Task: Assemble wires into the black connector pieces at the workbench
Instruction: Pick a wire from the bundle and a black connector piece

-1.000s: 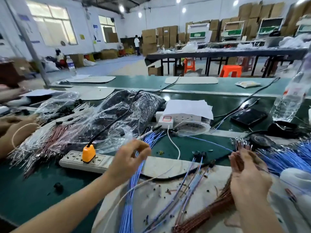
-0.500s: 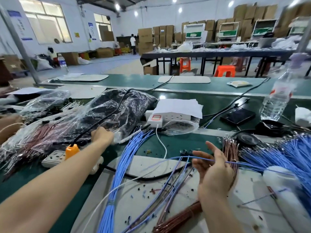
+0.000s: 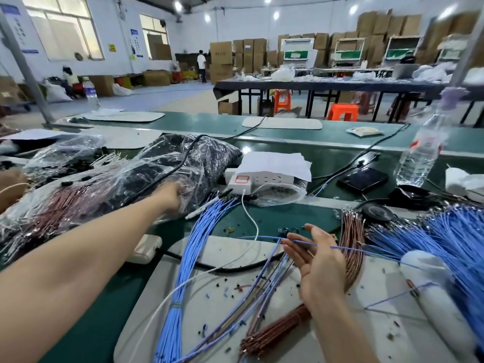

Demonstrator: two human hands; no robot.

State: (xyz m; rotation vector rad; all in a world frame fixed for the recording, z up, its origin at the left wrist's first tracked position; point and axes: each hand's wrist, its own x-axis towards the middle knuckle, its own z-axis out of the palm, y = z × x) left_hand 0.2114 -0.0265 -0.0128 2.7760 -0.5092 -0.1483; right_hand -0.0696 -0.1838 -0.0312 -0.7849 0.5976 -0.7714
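1. The left hand (image 3: pixel 171 196), centre-left of the frame, reaches into a crinkled clear plastic bag (image 3: pixel 207 179) holding a dark mass of black connector pieces (image 3: pixel 167 161). The plastic hides its fingers, so its grip cannot be told.
2. The right hand (image 3: pixel 318 260), lower centre-right, shows its palm, with fingers straight and spread.
3. One thin blue wire (image 3: pixel 361 250) lies across those fingers, running left to right.
4. A thick bundle of blue wires (image 3: pixel 183 271) lies on the pale grey mat (image 3: pixel 209 305), between the two hands.
5. A bundle of brown wires (image 3: pixel 352 244) lies just right of the right hand.
6. A white power strip (image 3: pixel 262 179) sits at frame centre on the green workbench (image 3: pixel 288 221).
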